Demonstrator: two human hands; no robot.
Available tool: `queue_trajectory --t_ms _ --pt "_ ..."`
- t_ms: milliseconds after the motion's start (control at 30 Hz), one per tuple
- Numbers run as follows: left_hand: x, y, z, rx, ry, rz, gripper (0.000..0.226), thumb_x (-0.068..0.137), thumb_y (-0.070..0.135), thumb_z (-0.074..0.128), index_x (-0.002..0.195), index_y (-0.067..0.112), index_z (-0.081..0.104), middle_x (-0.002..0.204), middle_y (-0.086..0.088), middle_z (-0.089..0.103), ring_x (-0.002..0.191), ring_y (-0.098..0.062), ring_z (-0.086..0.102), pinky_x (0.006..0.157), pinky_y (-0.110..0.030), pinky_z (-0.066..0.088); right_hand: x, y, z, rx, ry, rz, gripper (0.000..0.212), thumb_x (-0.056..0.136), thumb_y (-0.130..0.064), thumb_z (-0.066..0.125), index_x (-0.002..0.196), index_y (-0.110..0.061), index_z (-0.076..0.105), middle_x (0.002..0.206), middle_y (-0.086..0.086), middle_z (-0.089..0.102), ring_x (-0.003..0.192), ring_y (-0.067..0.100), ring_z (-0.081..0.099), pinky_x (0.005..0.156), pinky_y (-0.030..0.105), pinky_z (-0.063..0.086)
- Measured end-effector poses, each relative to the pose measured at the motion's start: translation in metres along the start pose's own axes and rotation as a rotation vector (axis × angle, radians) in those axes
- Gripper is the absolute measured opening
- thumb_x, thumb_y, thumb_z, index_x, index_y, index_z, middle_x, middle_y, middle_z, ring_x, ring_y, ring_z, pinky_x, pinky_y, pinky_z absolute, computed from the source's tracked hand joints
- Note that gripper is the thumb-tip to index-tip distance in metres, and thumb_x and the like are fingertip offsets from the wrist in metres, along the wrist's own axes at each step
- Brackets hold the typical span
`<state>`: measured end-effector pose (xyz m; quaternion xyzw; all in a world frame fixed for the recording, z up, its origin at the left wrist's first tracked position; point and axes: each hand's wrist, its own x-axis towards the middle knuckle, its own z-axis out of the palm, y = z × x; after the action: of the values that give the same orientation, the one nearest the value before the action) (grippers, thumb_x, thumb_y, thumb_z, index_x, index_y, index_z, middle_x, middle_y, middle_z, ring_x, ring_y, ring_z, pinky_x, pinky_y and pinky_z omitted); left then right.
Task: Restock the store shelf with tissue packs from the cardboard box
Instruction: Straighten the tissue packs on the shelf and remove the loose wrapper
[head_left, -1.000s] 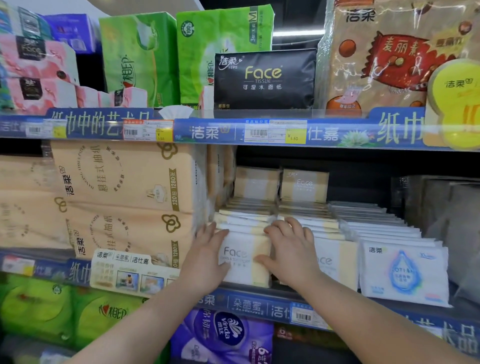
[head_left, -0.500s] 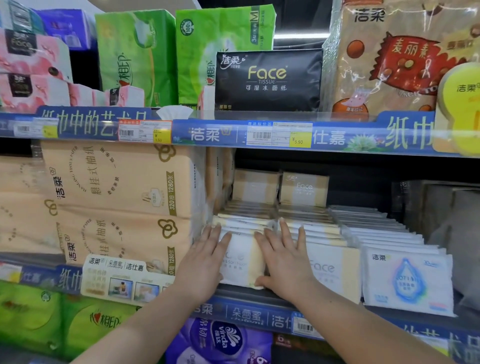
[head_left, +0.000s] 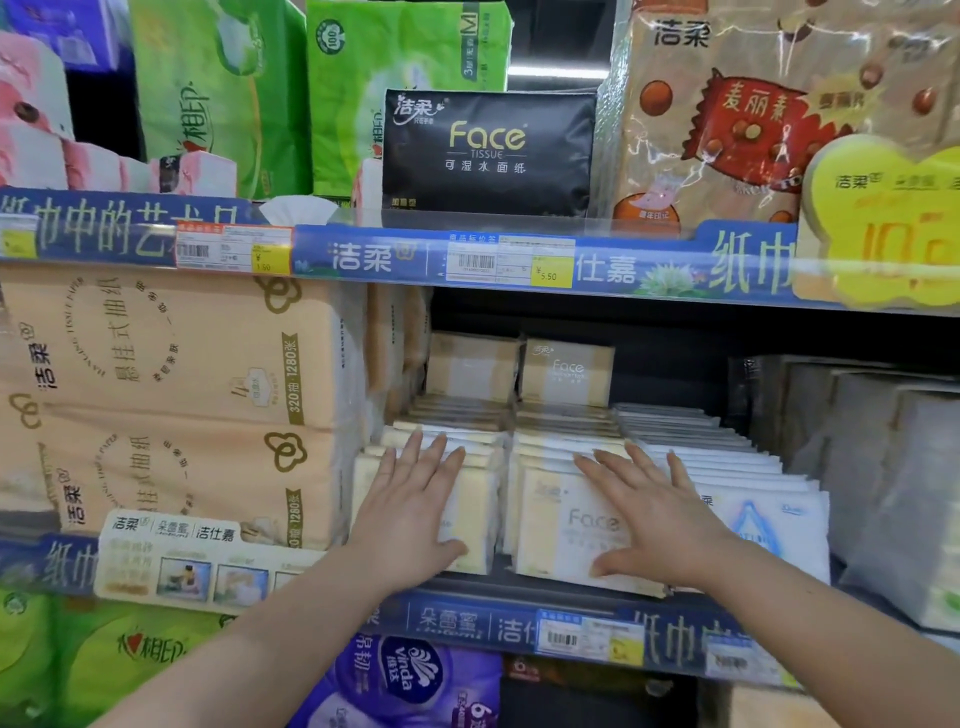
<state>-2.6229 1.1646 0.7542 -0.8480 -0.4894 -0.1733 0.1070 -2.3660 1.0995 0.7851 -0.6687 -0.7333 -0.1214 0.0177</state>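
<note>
The right hand (head_left: 654, 519) has slid to the right since a moment ago. It then lay beside the left hand (head_left: 415, 514) on the same row, and now the two hands are apart, each on its own row.

A store shelf (head_left: 467, 618) with a blue printed edge strip holds small tissue packs standing in three rows that run from front to back. The left hand lies flat against the front of the left row (head_left: 480, 499) of cream packs, fingers straight and pointing up, thumb near the lower edge. It is released and grasps nothing. The right hand lies flat with fingers spread on the front pack of the middle row (head_left: 561, 525), cream and white with the word "Face". Its thumb is near the pack's bottom edge, and it also grasps nothing. Just beside the middle row, on its right, stands a row of white packs (head_left: 769, 519) with a blue drop printed on the front one. At the back of the shelf two cream packs (head_left: 566, 374) stand upright, facing out.

Left of the hands, large beige bundles (head_left: 156, 389) are stacked one on another. To the far right are grey wrapped bundles (head_left: 883, 467). On the upper shelf (head_left: 363, 254) stand a black pack (head_left: 488, 150) marked "Face Tissue" and tall green packs (head_left: 223, 88), and a yellow price tag (head_left: 550, 270) reads 5.50. Below the hands is a purple pack (head_left: 410, 675) marked "Vinda".
</note>
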Motion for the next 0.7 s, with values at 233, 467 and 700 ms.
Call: queue_trajectory --t_ms 233,467,700 --pt "0.010 0.001 -0.001 0.057 -0.056 -0.003 0.095 0.086 0.052 0.054 0.151 0.022 -0.007 0.160 -0.001 -0.006 0.147 -0.020 -0.014 0.115 -0.041 -0.015 -0.005 0.009 0.010 -0.027 0.002 0.047 0.108 0.077 -0.056 0.065 0.150 -0.034 -0.012 0.161 -0.004 -0.007 0.147 0.024 -0.015 0.117 0.050 -0.009" --pt "0.011 0.002 0.002 0.060 -0.040 -0.005 0.089 0.087 0.051 0.052 0.152 0.023 -0.003 0.161 0.000 0.002 0.148 -0.018 -0.001 0.118 -0.042 -0.005 0.004 -0.008 0.014 -0.026 0.038 0.077 0.104 0.079 -0.051 0.066 0.150 -0.032 -0.008 0.161 -0.003 -0.006 0.147 0.026 -0.013 0.115 0.052 -0.010" --pt "0.009 0.002 0.005 0.026 -0.028 -0.006 0.094 0.086 0.049 0.054 0.151 0.025 -0.010 0.160 -0.001 -0.001 0.148 -0.021 -0.005 0.117 -0.044 -0.008 0.000 -0.005 0.015 -0.031 0.054 0.063 0.110 0.080 -0.051 0.066 0.149 -0.031 -0.018 0.160 -0.003 -0.013 0.145 0.027 -0.023 0.113 0.052 -0.014"
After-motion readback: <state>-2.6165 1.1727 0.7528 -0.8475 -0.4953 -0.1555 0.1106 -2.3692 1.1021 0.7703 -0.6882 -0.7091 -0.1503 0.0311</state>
